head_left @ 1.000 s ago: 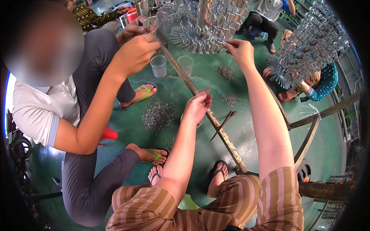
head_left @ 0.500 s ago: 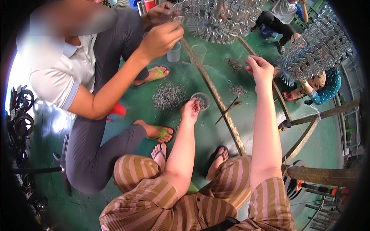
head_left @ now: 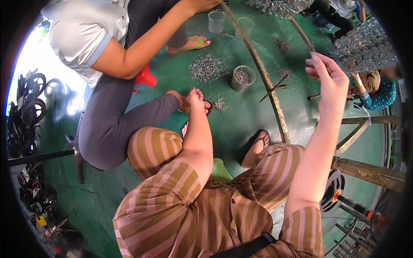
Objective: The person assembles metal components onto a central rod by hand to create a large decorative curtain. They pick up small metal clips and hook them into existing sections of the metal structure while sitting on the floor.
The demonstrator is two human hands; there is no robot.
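My left hand (head_left: 196, 99) is closed, fingers curled, above the floor near a co-worker's sandalled foot; whatever it may hold is hidden. Just beyond it lies a small scatter of bent metal pieces (head_left: 221, 104). A clear plastic cup (head_left: 244, 87), partly filled with similar small hooks, stands farther off to its right, beside a larger heap of them (head_left: 209, 68). My right hand (head_left: 328, 79) is raised at the right with its fingers bent in and thumb close to them; anything between them is too small to make out. Beyond it, metal pieces hang in a dense cluster (head_left: 279, 6) at the top edge.
A co-worker in grey trousers (head_left: 105, 124) sits close on my left. A rusty metal bar (head_left: 258, 64) slants across the floor ahead. Another hanging cluster (head_left: 363, 45) and a person in teal (head_left: 380, 96) are at the right. Two clear cups (head_left: 216, 21) stand far ahead.
The view has shifted, so the hanging cluster now lies mostly beyond the top edge. My left hand has drawn back from the cup toward my left knee. My right hand appears farther right.
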